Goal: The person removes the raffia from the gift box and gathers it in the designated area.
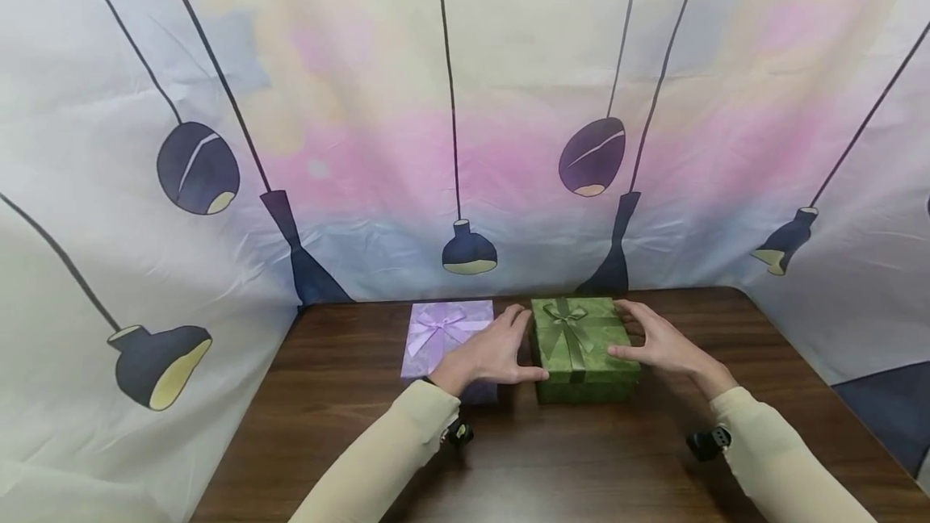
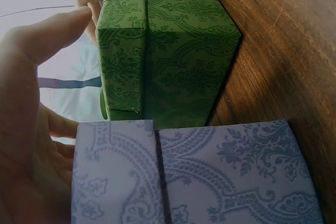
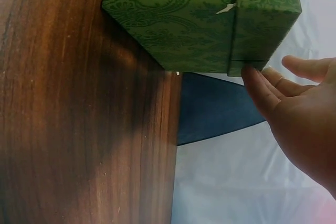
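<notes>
A green patterned gift box (image 1: 581,390) with a green ribbon bow sits closed on the table, and both hands are at its sides. My left hand (image 1: 490,353) reaches over the front right of a lilac gift box (image 1: 421,361), thumb near the green box's front left corner. Its other fingers are partly hidden behind the lilac lid in the left wrist view. At the green box's right side is my right hand (image 1: 664,345), with fingertips (image 3: 252,74) touching the lid's far edge and the thumb over its right part. Neither hand's fingers are tightly curled.
Both boxes stand near the back edge of a dark wooden table (image 1: 349,426). Behind it hangs a cloth backdrop (image 1: 378,248) printed with lamps. The boxes stand side by side with a narrow gap. A small white scuff marks the green box in the right wrist view.
</notes>
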